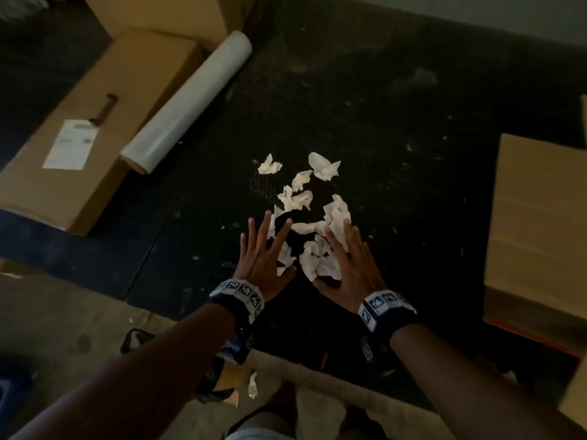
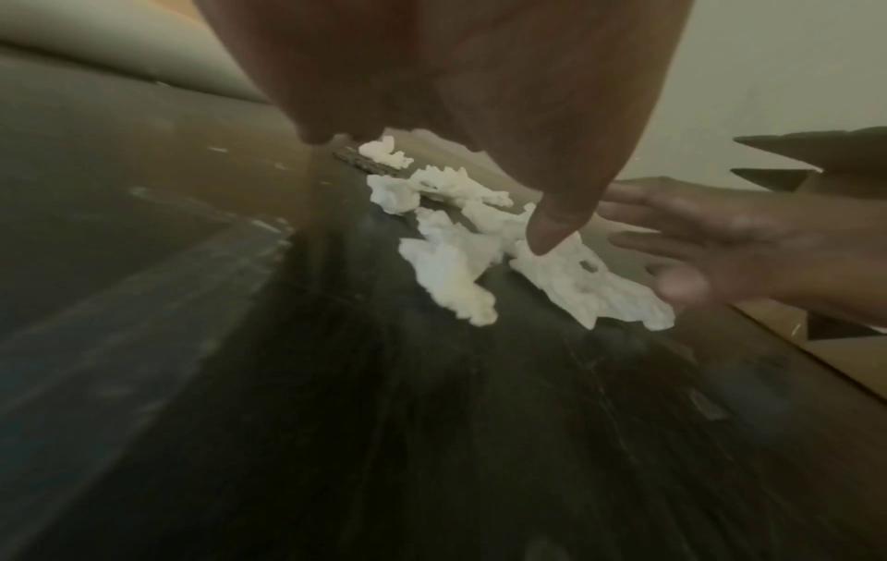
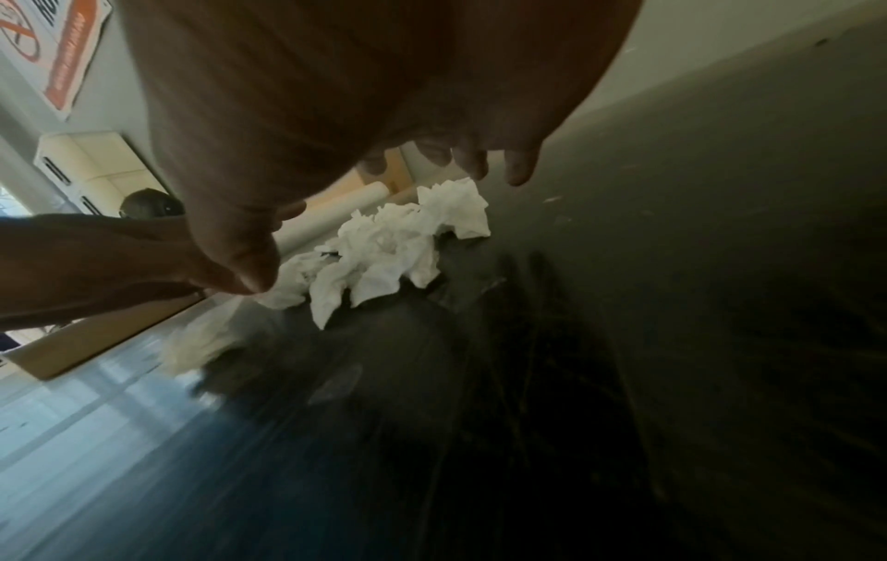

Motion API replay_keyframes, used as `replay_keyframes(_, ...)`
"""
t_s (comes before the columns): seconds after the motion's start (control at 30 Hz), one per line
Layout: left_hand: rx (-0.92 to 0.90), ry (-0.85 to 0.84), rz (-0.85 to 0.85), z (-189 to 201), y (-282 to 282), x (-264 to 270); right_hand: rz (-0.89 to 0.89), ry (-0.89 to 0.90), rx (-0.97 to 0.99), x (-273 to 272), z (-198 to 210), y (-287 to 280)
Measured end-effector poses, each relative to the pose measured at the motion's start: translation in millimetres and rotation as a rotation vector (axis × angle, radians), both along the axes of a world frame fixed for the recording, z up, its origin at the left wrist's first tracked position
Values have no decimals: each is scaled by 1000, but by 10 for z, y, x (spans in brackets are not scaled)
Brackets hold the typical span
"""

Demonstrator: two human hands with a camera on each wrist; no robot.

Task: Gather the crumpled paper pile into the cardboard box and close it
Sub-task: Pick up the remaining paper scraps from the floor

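Two hands reach over the near end of the crumpled paper pile [image 1: 305, 217] on a dark table [image 1: 397, 128]. The left hand [image 1: 265, 257] is spread, fingers straight, above the pile's left side. The right hand [image 1: 349, 265] is likewise flat with straight fingers over the right side, its thumb just beside a wad. Neither grips any paper.

The left wrist view shows a gap between the left thumb [image 2: 552, 227] and the wads below. The right wrist view shows a wall sign [image 3: 52, 49] that the head view misses.

Farther out, loose wads trail away across bare dark tabletop. A cardboard box [image 1: 536, 223] sits at the table's right edge, well apart from the pile. At the far left lie a white roll [image 1: 187, 100] and a labelled carton [image 1: 89, 128].
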State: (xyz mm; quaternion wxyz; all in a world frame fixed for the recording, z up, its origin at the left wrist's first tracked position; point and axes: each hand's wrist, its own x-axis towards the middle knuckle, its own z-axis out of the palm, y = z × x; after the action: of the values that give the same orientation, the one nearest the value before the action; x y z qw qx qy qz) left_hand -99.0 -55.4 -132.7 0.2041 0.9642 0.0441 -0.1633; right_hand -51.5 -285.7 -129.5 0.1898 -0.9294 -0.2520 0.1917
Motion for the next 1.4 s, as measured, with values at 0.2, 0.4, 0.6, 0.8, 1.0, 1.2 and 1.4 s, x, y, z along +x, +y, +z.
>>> replay_keyframes(0.2,-70,140,-47,-129,112,-38,19,50,-107,-166,-136,57)
replay_keyframes(0.4,-93,76,-82,-66,124,280,51,-15,-46,225,-199,316)
replay_keyframes(0.6,-61,-168,66,172,461,839,-82,-80,18,855,171,489)
replay_keyframes(0.8,6,-9,63,143,795,1503,-83,108,-169,1704,245,798)
replay_keyframes(1.0,75,162,-184,-81,751,1627,168,192,-267,1854,-79,1085)
replay_keyframes(1.2,48,74,-154,-149,775,1592,132,52,0,1688,-285,1185)
replay_keyframes(1.4,-94,-37,-40,-73,810,1665,117,7,36,1841,-165,1185)
